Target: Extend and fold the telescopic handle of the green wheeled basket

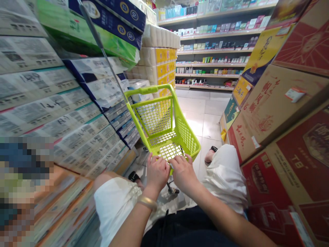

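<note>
1. Trolley [164,127]: a small lime-green plastic shopping trolley with a mesh basket, its far end pointing down the aisle.
2. Left hand [157,173]: clenched on the trolley's near rim, with the fingers [154,159] curled over the green bar. A gold bangle [147,202] circles the wrist.
3. Right hand [183,173]: also clenched on that rim, just beside the left hand.
4. Both hands grip the end nearest the person, and the basket extends forward from them. A thin metal pole [102,51] rises from the basket's left corner, and a caster [172,190] shows just below the hands.
5. Left of the trolley: stacked tissue packs [33,92] lean close beside the basket. Ahead of it stands a stack of toilet rolls [160,58] with yellow labels.
6. Right of the trolley: red and tan cartons [280,109] with Chinese print are piled high.
7. Beyond the trolley: a tiled floor [197,116] runs to shelves [205,51] of boxed goods.
8. Below the arms: white clothing [115,206] and a dark top [185,226] fill the lower frame.
</note>
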Tool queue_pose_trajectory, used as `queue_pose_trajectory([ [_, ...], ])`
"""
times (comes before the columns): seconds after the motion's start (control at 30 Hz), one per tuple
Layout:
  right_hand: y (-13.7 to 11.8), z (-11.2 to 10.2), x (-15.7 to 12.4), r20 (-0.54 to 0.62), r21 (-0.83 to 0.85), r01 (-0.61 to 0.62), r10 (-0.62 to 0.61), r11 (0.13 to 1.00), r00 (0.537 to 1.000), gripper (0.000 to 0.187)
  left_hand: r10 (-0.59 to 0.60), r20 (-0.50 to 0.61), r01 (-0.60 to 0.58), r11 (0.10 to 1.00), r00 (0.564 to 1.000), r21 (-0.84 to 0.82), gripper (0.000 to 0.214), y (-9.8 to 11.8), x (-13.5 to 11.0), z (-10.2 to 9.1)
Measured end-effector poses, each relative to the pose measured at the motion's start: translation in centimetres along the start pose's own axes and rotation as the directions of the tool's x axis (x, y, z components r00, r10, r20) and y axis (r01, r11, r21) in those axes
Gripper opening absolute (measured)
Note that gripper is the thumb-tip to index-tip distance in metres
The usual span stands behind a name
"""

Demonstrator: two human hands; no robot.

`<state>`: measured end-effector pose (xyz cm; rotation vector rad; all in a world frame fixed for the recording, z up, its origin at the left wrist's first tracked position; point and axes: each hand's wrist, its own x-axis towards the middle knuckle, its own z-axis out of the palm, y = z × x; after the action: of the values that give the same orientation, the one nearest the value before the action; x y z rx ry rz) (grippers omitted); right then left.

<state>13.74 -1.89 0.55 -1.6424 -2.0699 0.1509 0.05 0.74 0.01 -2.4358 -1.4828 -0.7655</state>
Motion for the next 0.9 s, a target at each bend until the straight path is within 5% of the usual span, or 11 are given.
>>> queue_pose_trajectory([
  [0.1,0.1,0.0,0.1,0.024,0.015,0.015,-0.016,1.000,1.000,0.030,0.003,0.004,-0.003,1.000,1.000,-0.010,0.028,-0.2,0.0,-0.1],
  [0.33,5.0,-1.7,0.9,-0.053,-0.037,-0.102,0.100,0.994,0.994,0.036,0.003,-0.015,-0.003,1.000,1.000,-0.007,0.029,-0.1,0.2,0.1],
  [0.63,0.1,0.7,0.4,-0.005,-0.014,0.078,-0.078,0.997,0.997,0.028,-0.003,0.011,0.003,1.000,1.000,0.011,0.028,-0.4,0.0,0.0],
  [0.9,4.6,-1.1,0.7,-0.078,-0.066,-0.038,0.033,0.997,0.996,0.032,-0.003,-0.005,0.003,1.000,1.000,-0.016,0.028,-0.3,0.0,-0.1],
])
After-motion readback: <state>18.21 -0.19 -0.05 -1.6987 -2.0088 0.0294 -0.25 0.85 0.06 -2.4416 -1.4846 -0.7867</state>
